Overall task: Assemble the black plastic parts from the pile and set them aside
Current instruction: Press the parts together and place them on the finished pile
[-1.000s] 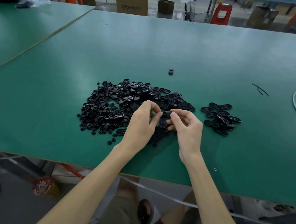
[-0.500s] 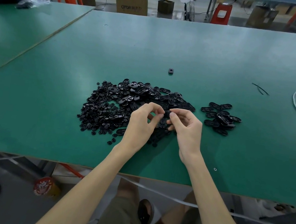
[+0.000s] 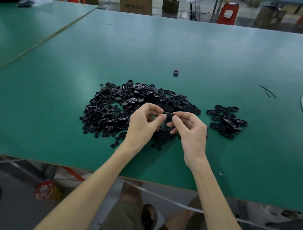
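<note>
Left hand (image 3: 143, 122) and right hand (image 3: 189, 130) pinch one black plastic part (image 3: 168, 115) (flat, probably oval, mostly hidden) above pile (image 3: 128, 109); set-aside ovals (image 3: 226, 121) lie right.

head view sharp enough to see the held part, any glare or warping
Head view: the black part pinched between left hand and right hand is a dark sliver, detail lost against the pile; soft sheen on the green table, no harsh glare; wide-angle lens bows the table's far edge; corners darken and blur.
</note>
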